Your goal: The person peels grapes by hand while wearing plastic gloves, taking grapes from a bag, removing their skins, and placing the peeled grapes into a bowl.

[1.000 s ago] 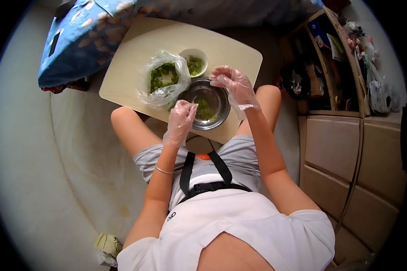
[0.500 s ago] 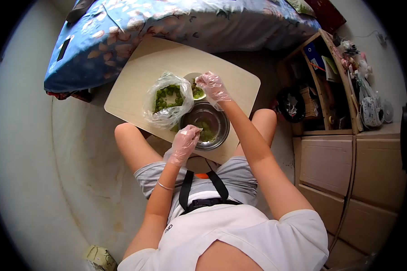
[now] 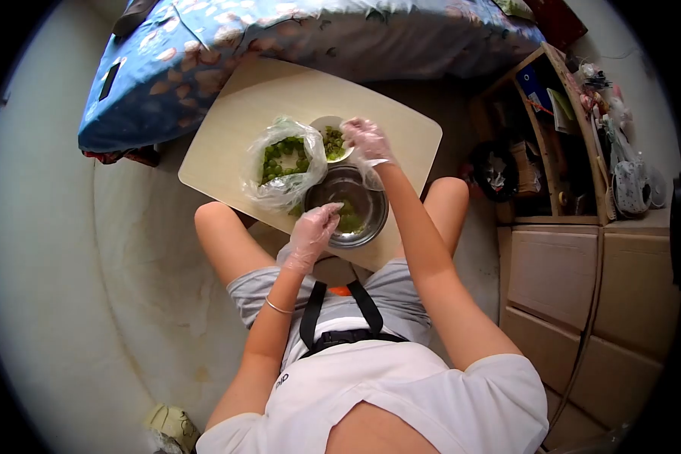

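"What's nearest?"
"I have the left hand (image 3: pixel 312 236) at the near-left rim of the metal bowl (image 3: pixel 365 191), fingertips bunched; I can't tell whether they close on anything."
"The green pieces (image 3: pixel 349 222)?"
"Some lie inside the metal bowl; more fill the plastic bag (image 3: pixel 259 171) left of it."
"And the right hand (image 3: pixel 368 141)?"
"Beyond the metal bowl, fingers curled beside the white bowl (image 3: pixel 323 123); I can't tell its grip."
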### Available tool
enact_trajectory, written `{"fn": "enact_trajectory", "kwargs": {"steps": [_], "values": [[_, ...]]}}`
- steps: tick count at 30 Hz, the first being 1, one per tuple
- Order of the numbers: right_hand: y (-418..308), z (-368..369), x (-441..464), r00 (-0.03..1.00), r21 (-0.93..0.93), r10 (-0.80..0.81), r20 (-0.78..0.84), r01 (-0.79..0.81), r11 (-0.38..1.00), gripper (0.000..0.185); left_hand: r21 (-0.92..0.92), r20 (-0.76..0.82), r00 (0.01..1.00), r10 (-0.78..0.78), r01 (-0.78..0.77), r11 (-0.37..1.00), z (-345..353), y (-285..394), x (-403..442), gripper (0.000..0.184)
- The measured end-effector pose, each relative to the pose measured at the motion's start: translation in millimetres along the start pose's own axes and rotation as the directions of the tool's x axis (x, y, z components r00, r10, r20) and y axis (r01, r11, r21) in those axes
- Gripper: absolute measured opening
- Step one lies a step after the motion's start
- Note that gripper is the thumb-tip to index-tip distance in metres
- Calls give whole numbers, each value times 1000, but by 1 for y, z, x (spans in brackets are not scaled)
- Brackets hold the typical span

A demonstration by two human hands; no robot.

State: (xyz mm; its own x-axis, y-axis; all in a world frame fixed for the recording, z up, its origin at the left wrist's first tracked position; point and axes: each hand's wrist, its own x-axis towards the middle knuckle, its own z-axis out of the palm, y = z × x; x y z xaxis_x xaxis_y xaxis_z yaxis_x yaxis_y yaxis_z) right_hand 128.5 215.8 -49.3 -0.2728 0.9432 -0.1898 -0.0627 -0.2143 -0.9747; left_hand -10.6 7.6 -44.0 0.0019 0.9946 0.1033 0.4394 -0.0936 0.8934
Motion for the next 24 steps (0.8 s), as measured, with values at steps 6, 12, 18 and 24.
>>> {"fn": "enact_trajectory", "kwargs": {"steps": [6,12,18,24], "values": [[-34,-11,-70,993,546,108,52,-119,829,32,-76,-268,939,-215,202,976,-52,-22,34,20],[-22,-16,-136,944,797,104,314,-321,511,47,702,-182,912,368,-141,698,-82,-73,92,13],[-38,-12,-170,950,804,105,293,-305,511,52,921,164,952,-257,-54,386,-67,-125,124,17],[-33,-11,-174,926,753,135,353,-367,546,54,882,58,969,-241,64,468,-65,-139,133,21]]}}
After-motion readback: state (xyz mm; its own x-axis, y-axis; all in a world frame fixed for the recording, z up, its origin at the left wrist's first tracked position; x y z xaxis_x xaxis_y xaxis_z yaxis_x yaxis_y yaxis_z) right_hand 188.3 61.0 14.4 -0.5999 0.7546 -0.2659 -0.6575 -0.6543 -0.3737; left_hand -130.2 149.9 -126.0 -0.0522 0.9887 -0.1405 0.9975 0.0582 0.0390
